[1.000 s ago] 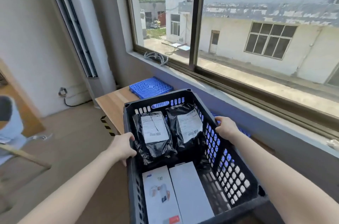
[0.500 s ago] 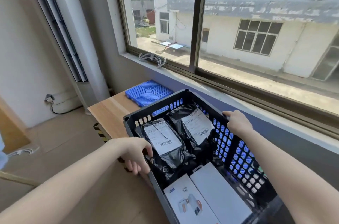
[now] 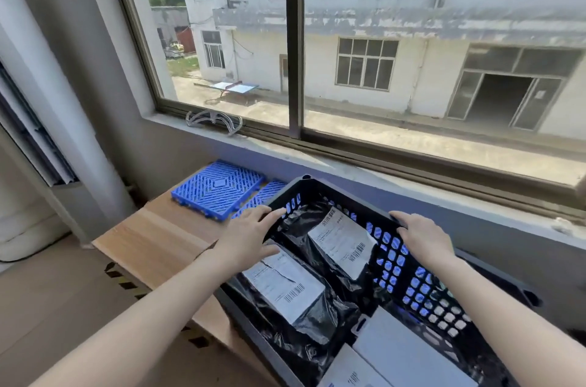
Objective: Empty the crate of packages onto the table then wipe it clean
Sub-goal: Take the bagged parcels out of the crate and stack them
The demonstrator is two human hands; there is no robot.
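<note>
A black perforated crate (image 3: 421, 288) sits on the wooden table (image 3: 158, 237) below the window. Inside lie two black plastic packages with white labels, one on the left (image 3: 285, 287) and one behind it (image 3: 344, 242). Two white boxes, one nearer (image 3: 348, 370) and one to its right (image 3: 409, 351), fill the near end. My left hand (image 3: 249, 236) lies across the crate's far left rim, fingers stretched out, thumb over the left package. My right hand (image 3: 425, 237) grips the right rim with curled fingers.
Blue plastic grid tiles (image 3: 218, 188) lie at the table's far left corner, partly under the crate. The windowsill with a coil of white cable (image 3: 212, 119) runs close behind. Yellow-black tape (image 3: 123, 283) marks the table's front edge; floor lies to the left.
The crate has swung further over the table toward the wall. My left hand let go of the near left rim and shifted forward along it; my right hand kept its grip.
</note>
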